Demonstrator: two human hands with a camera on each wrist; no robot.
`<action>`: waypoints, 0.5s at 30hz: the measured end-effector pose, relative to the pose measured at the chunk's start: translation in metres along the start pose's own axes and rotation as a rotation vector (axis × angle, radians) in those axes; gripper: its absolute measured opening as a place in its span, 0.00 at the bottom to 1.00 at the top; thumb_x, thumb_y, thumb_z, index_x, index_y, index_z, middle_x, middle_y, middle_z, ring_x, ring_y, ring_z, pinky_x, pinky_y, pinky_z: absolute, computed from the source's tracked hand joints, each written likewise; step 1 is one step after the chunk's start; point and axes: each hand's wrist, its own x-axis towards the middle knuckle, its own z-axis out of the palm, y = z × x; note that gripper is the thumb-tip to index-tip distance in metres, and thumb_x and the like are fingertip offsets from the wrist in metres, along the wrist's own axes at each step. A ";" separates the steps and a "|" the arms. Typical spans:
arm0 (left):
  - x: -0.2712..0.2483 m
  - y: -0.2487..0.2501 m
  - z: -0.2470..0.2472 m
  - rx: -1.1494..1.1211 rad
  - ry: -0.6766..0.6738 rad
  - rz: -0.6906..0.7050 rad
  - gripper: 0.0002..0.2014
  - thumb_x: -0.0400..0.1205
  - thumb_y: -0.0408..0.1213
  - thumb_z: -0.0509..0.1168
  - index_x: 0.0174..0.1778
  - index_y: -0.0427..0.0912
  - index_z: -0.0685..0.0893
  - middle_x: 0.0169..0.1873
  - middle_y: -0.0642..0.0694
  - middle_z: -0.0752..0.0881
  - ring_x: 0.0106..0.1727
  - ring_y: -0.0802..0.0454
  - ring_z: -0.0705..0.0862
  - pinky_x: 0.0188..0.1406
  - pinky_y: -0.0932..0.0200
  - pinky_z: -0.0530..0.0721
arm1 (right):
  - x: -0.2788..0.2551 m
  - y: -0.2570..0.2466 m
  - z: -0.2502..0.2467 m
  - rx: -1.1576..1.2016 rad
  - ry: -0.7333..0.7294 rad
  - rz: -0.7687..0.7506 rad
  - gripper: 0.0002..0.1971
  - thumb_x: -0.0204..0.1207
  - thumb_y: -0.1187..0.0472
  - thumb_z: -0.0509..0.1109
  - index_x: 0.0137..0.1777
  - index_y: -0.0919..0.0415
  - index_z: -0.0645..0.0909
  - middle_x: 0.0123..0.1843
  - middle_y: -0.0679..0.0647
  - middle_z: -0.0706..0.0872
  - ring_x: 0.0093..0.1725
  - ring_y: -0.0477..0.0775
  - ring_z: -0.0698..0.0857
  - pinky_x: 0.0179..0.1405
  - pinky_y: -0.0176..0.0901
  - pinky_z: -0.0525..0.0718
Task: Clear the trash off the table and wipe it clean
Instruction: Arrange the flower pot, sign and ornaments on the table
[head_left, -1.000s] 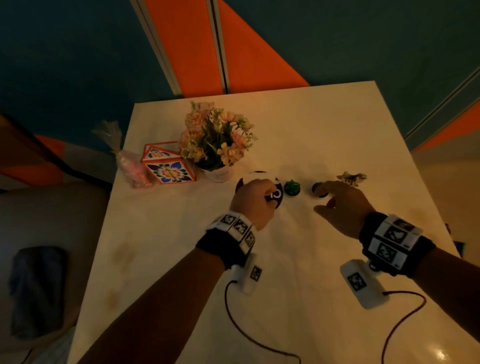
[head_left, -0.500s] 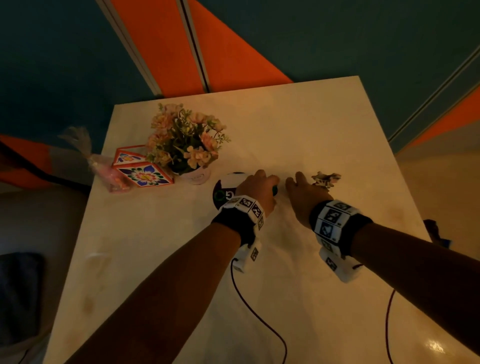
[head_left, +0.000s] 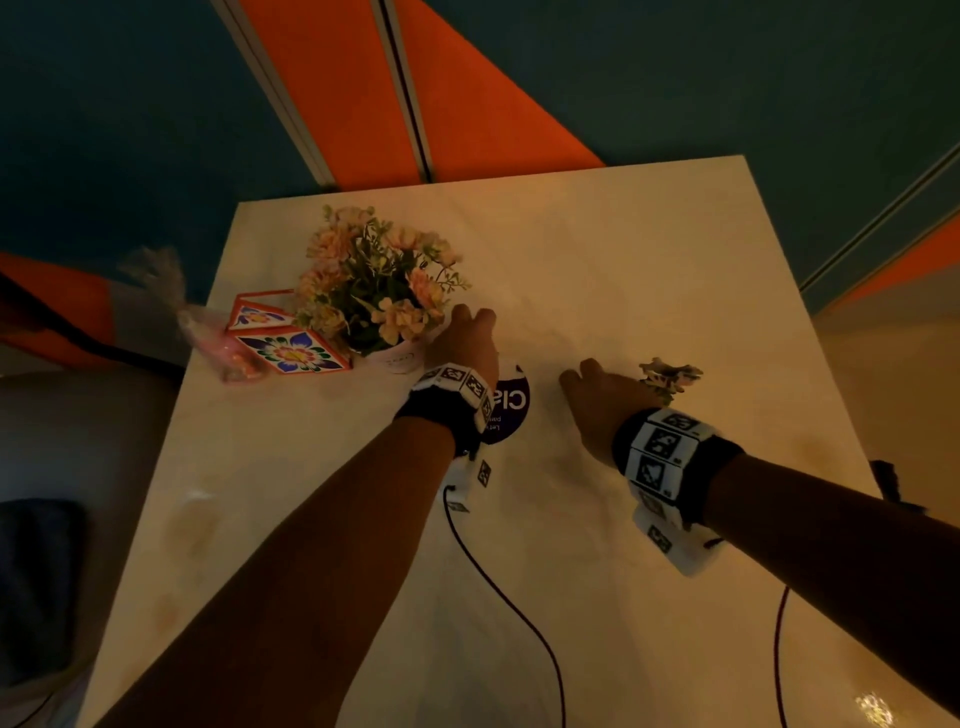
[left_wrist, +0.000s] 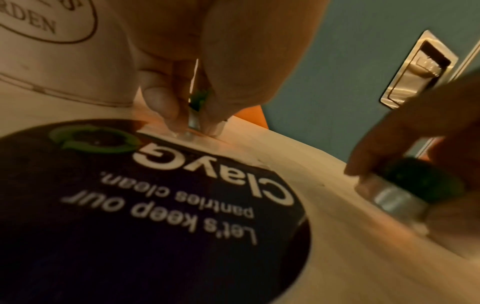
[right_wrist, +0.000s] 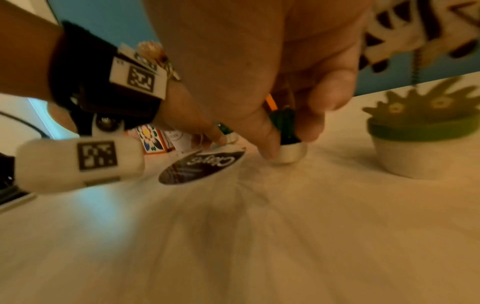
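Observation:
A round dark disc printed "ClayGo" (head_left: 511, 410) (left_wrist: 155, 195) (right_wrist: 202, 166) lies flat on the pale table (head_left: 623, 260). My left hand (head_left: 470, 317) (left_wrist: 193, 121) is just beyond it, beside the flower pot, and pinches a tiny white pot with a green plant (left_wrist: 194, 111) that touches the tabletop. To the right of the disc, my right hand (head_left: 576, 376) (right_wrist: 285, 148) pinches a second tiny pot with a green plant (right_wrist: 289, 151) (left_wrist: 400, 197), also set on the table.
A white pot of pink flowers (head_left: 374, 291), a flower-patterned box (head_left: 285, 348) and a pink wrapped packet (head_left: 228, 348) stand at the table's left. A third small potted plant (head_left: 670, 374) (right_wrist: 420, 144) sits right of my right hand. Brownish stains (head_left: 192, 525) mark the near left.
My left hand left the disc, took the small green plant and carried it back toward the flower pot. My right hand closed on the other tiny pot and slid it a little left.

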 end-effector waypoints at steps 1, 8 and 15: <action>0.001 -0.002 0.001 0.014 0.005 -0.004 0.23 0.79 0.25 0.57 0.71 0.43 0.71 0.68 0.38 0.68 0.61 0.34 0.78 0.51 0.46 0.78 | 0.002 -0.002 -0.004 0.000 0.024 -0.017 0.20 0.81 0.62 0.58 0.72 0.62 0.65 0.68 0.63 0.70 0.62 0.66 0.80 0.47 0.52 0.77; 0.006 -0.011 0.001 -0.002 -0.047 0.002 0.23 0.80 0.29 0.59 0.72 0.44 0.70 0.70 0.39 0.67 0.67 0.35 0.73 0.59 0.45 0.76 | 0.047 -0.014 -0.029 0.143 0.205 -0.021 0.15 0.82 0.61 0.60 0.68 0.60 0.70 0.65 0.61 0.73 0.62 0.65 0.75 0.52 0.54 0.77; 0.012 -0.014 0.004 -0.023 -0.027 0.012 0.24 0.80 0.30 0.59 0.73 0.47 0.70 0.69 0.40 0.70 0.65 0.36 0.75 0.58 0.45 0.76 | 0.087 -0.021 -0.034 0.240 0.183 -0.033 0.17 0.82 0.64 0.62 0.69 0.64 0.71 0.66 0.65 0.74 0.62 0.68 0.77 0.55 0.53 0.77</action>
